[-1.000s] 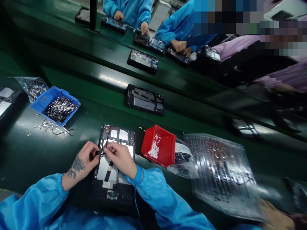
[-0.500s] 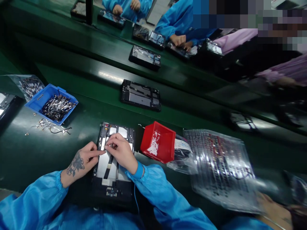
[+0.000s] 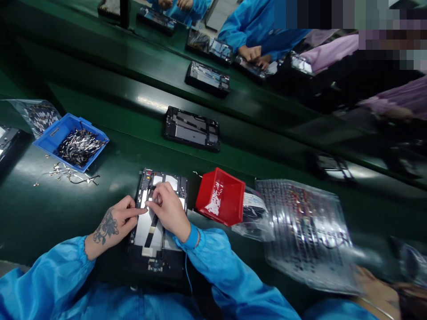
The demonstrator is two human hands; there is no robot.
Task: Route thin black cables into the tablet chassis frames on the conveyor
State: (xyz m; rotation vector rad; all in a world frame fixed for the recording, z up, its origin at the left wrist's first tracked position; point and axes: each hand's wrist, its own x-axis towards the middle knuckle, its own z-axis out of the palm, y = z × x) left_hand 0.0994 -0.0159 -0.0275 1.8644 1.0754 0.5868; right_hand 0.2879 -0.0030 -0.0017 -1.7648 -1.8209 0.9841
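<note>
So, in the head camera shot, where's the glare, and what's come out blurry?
In the head view, glare streaks along the green workbench and shines off the clear plastic bag, whose right side smears into blur; in the head view, the left hand and right hand look fairly sharp; the head view's wide lens slants the benches, and a pixelated patch covers the top right.

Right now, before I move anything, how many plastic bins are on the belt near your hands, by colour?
Blue plastic bin: 1
Red plastic bin: 1
Total: 2
</note>
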